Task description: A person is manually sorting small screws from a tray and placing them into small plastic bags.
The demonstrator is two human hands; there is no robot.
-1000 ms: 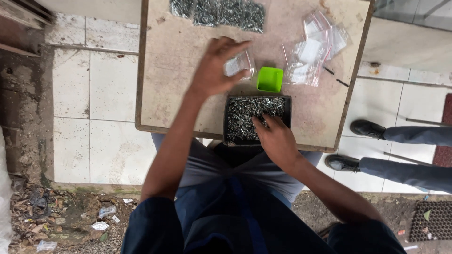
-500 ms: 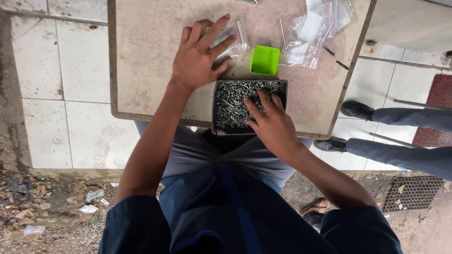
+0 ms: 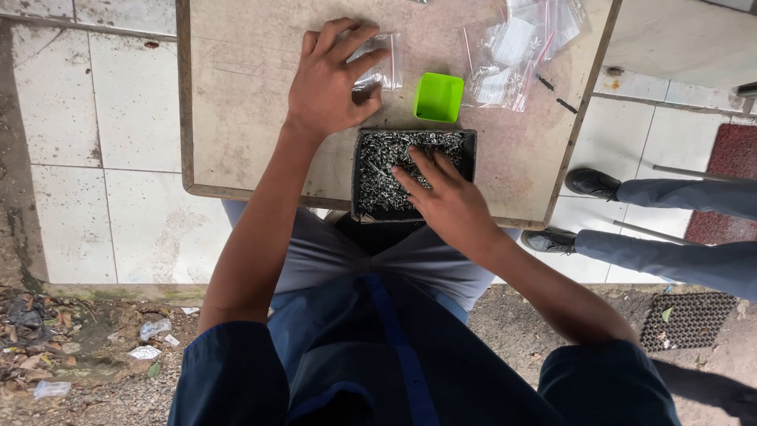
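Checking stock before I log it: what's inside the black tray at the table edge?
The black tray holds a heap of small silvery screws. The right hand rests fingers-down in them, hiding the screws beneath it. The tray bottom is fully covered.

Two hands: left hand (image 3: 331, 83) on one clear bag (image 3: 377, 63), right hand (image 3: 445, 205) in one screw tray (image 3: 412, 172); one green cup (image 3: 438, 97) between them.

I see short dark navy sleeves ending above the elbows, forearms bare — left hand (image 3: 327, 83) and right hand (image 3: 449, 207) ungloved, no rings or watch. Grey trousers below — a blue strip down the shirt front.
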